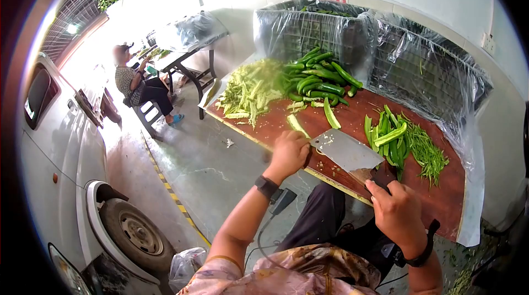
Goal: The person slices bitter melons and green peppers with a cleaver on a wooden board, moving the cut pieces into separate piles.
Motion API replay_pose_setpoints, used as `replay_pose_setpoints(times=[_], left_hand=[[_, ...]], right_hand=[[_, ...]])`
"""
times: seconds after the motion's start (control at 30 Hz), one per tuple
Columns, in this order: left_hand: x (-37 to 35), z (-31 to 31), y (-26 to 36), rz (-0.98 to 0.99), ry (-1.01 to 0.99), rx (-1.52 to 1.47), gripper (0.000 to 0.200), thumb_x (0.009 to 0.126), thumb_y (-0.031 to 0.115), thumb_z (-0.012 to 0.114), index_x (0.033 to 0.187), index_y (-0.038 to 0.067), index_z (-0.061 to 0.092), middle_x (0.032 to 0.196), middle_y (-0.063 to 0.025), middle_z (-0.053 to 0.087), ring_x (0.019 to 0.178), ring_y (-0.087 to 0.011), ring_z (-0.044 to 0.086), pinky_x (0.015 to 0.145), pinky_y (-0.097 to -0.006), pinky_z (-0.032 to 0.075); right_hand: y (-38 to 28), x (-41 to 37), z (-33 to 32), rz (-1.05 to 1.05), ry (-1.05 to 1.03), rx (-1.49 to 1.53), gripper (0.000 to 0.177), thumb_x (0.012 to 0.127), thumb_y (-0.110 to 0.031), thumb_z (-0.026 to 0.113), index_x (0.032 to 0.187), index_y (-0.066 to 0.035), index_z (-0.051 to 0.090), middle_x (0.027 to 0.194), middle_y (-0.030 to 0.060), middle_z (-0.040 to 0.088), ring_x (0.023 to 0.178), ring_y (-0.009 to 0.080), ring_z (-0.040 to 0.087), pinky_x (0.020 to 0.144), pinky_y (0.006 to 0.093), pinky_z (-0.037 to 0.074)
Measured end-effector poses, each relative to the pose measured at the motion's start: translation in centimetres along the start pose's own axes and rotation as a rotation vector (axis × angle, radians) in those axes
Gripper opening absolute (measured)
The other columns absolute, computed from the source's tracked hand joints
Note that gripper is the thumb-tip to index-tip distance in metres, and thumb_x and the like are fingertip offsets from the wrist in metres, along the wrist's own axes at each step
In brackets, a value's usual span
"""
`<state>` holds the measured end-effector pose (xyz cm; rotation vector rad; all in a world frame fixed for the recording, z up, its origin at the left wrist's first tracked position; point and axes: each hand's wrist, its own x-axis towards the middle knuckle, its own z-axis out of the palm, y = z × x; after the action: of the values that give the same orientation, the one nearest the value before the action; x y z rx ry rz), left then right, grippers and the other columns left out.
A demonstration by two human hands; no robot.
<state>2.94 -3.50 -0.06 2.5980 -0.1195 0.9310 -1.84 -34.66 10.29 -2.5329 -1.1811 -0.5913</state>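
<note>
My right hand (398, 212) grips the dark handle of a cleaver (348, 150), its broad blade lying nearly flat over the red-brown board with pale seeds stuck to it. My left hand (290, 154) is at the board's near edge by the blade's front corner, fingers curled; what they hold, if anything, is hidden. Just beyond it lies a pale green pepper strip (298, 125), and a halved green pepper (331, 114) rests past the blade. Whole green peppers (325, 77) are heaped behind. Halved peppers (390, 136) and finely cut green shreds (427, 151) lie to the right.
A pile of pale pepper cores (250, 90) covers the table's left end. Plastic-lined crates (424, 69) stand along the back. A white vehicle (66, 146) is at left. Another person (138, 80) sits at a farther table (190, 55).
</note>
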Motion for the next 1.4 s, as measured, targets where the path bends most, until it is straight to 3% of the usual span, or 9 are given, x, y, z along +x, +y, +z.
replay_pose_setpoints(times=[0.17,0.3,0.37,0.47,0.8,0.87,0.97,1.1,1.4], left_hand=[[0.8,0.0,-1.2,-0.048,0.044,-0.05,0.014,0.083,0.017,0.062,0.086,0.008,0.072,0.085,-0.01,0.067,0.093,-0.0314,0.059,0.087,-0.0436,0.045],[1.7,0.1,-2.0,0.017,0.032,-0.019,0.013,0.083,0.018,0.063,0.084,0.009,0.072,0.086,-0.0096,0.068,0.091,-0.0316,0.059,0.086,-0.0446,0.045],[2.1,0.4,-2.6,0.08,0.02,0.025,0.013,0.08,0.021,0.065,0.083,0.01,0.072,0.087,-0.0077,0.066,0.089,-0.0303,0.059,0.078,-0.0473,0.046],[2.6,0.2,-2.3,-0.055,-0.069,0.038,0.014,0.078,0.019,0.066,0.087,0.011,0.073,0.088,-0.0096,0.068,0.092,-0.0319,0.061,0.082,-0.044,0.05],[3.3,0.8,-4.6,0.043,-0.105,-0.025,0.02,0.077,0.017,0.063,0.093,0.014,0.075,0.101,-0.0112,0.066,0.095,-0.0328,0.062,0.08,-0.0456,0.051],[3.9,0.4,-5.1,-0.136,-0.1,-0.225,0.02,0.078,0.015,0.063,0.095,0.014,0.073,0.1,-0.0134,0.064,0.091,-0.0347,0.063,0.079,-0.0454,0.052],[3.7,0.5,-5.3,-0.192,-0.032,-0.079,0.021,0.078,0.014,0.062,0.098,0.012,0.071,0.097,-0.014,0.063,0.086,-0.0357,0.064,0.078,-0.0449,0.053],[3.3,0.4,-5.6,-0.029,-0.031,-0.06,0.021,0.079,0.016,0.063,0.097,0.009,0.07,0.097,-0.0103,0.066,0.097,-0.0318,0.062,0.088,-0.0446,0.048],[3.3,-0.6,-5.0,-0.119,-0.135,-0.014,0.022,0.08,0.022,0.066,0.099,0.013,0.073,0.104,-0.0069,0.07,0.104,-0.0289,0.06,0.094,-0.0427,0.043]], right_hand=[[-0.1,-0.1,-0.2,-0.03,-0.05,-0.035,0.038,0.075,-0.006,0.073,0.112,-0.013,0.072,0.076,0.0094,0.051,0.069,0.0303,0.058,0.057,0.0421,0.045],[0.0,0.0,0.0,-0.048,-0.037,-0.041,0.037,0.074,-0.006,0.072,0.111,-0.013,0.073,0.075,0.0098,0.051,0.068,0.0302,0.058,0.056,0.0418,0.045],[-0.1,0.1,-0.3,-0.067,-0.055,-0.063,0.037,0.074,-0.005,0.072,0.111,-0.013,0.072,0.074,0.0101,0.05,0.067,0.0302,0.057,0.056,0.0414,0.045],[-0.1,0.0,-0.9,-0.102,-0.083,-0.077,0.038,0.077,-0.009,0.066,0.114,-0.015,0.071,0.077,0.0094,0.051,0.068,0.0279,0.058,0.054,0.04,0.047],[0.1,0.7,0.2,-0.095,-0.112,-0.056,0.04,0.075,-0.009,0.067,0.115,-0.015,0.07,0.076,0.0095,0.051,0.068,0.028,0.059,0.055,0.0394,0.048],[-0.1,0.6,0.0,-0.09,-0.17,-0.052,0.04,0.075,-0.009,0.067,0.114,-0.014,0.071,0.076,0.0097,0.052,0.068,0.0283,0.059,0.055,0.0397,0.048],[0.1,0.9,-0.1,-0.085,-0.168,-0.028,0.039,0.076,-0.009,0.067,0.114,-0.014,0.071,0.076,0.0095,0.051,0.067,0.0285,0.059,0.055,0.0399,0.048],[0.6,1.2,0.5,-0.087,-0.155,-0.01,0.039,0.076,-0.009,0.067,0.115,-0.014,0.07,0.076,0.0094,0.051,0.067,0.0287,0.058,0.055,0.04,0.048],[0.5,0.7,0.5,-0.15,-0.11,-0.104,0.041,0.077,-0.009,0.067,0.117,-0.014,0.069,0.076,0.0082,0.047,0.065,0.0268,0.055,0.053,0.0393,0.045]])
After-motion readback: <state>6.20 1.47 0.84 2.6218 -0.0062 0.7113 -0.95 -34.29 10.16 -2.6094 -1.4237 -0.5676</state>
